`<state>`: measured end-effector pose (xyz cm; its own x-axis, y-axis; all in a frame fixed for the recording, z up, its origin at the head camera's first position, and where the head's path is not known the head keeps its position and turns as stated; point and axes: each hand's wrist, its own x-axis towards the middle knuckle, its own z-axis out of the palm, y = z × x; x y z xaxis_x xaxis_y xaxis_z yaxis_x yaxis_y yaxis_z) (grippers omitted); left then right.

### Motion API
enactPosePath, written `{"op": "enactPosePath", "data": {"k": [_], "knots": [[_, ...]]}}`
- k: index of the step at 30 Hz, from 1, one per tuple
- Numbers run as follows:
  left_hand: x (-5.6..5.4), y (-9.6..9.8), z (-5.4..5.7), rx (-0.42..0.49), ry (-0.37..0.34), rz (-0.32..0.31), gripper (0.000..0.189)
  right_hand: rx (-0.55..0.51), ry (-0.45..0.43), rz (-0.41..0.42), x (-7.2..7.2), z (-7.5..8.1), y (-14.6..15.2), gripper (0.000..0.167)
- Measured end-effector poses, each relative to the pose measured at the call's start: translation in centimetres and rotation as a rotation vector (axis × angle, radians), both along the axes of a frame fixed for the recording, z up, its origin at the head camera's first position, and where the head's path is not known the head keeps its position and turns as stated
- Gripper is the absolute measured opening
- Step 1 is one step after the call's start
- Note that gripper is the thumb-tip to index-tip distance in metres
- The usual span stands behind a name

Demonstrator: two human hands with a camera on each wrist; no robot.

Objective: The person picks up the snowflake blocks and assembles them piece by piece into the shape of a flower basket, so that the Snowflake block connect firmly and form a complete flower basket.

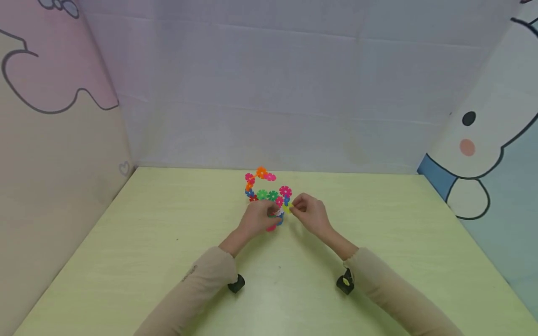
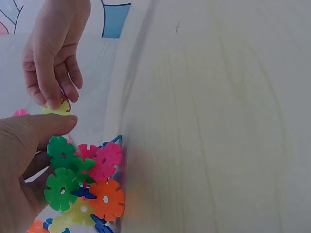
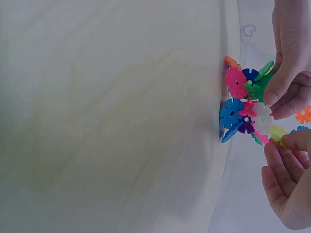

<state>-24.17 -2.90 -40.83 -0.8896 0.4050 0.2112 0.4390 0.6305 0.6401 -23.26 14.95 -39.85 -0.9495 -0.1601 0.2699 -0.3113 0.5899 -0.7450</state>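
Slotted plastic flower discs in several colours are joined into one structure [image 1: 273, 195], with a curved chain of discs rising at its far left. My left hand [image 1: 256, 217] grips the near part of it, its thumb by a white disc [image 3: 263, 118] in the right wrist view. Green [image 2: 61, 190], orange [image 2: 107, 199] and pink discs show beside that hand in the left wrist view; its palm hides others. From the right, my right hand [image 1: 311, 214] pinches a yellow disc [image 3: 278, 133] between thumb and fingertips, right at the structure's edge beside the white disc.
The pale yellow-green table [image 1: 168, 280] spreads around both hands. A white cloth wall [image 1: 269, 93] stands along its back edge, with cartoon-printed panels at the left and right. Dark wrist cameras [image 1: 345, 282] sit below the sleeve cuffs.
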Motion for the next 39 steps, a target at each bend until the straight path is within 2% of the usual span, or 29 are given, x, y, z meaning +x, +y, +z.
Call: {"op": "enactPosePath", "data": {"k": [4,9,16,19,22,26,31,39], "knots": [[-0.1,0.6,-0.1,-0.058,0.038,0.034,0.023,0.010,0.012,-0.024,0.1,0.0,-0.2,0.007],[-0.5,1.3,-0.4,-0.102,0.083,0.062,0.017,-0.028,0.003,-0.045,0.2,-0.3,-0.5,0.007],[-0.6,1.2,-0.6,-0.129,0.181,0.082,0.007,-0.055,-0.001,-0.058,0.1,-0.2,-1.0,0.009],[-0.5,0.7,-0.1,-0.087,0.254,0.089,0.005,-0.083,0.049,-0.054,0.0,0.4,-1.2,0.010],[-0.5,0.2,0.4,0.003,0.320,0.113,0.006,-0.090,0.135,-0.030,-0.2,1.3,-1.3,0.011],[-0.5,-0.1,0.6,0.088,0.361,0.121,0.008,-0.043,0.221,-0.012,-0.3,2.1,-1.6,0.010],[-0.4,0.0,0.3,0.096,0.363,0.116,0.009,-0.012,0.224,-0.047,-0.2,2.1,-1.9,0.008],[-0.4,0.3,-0.5,0.132,0.397,0.126,0.007,-0.041,0.222,-0.078,0.2,1.4,-2.4,0.006]]}}
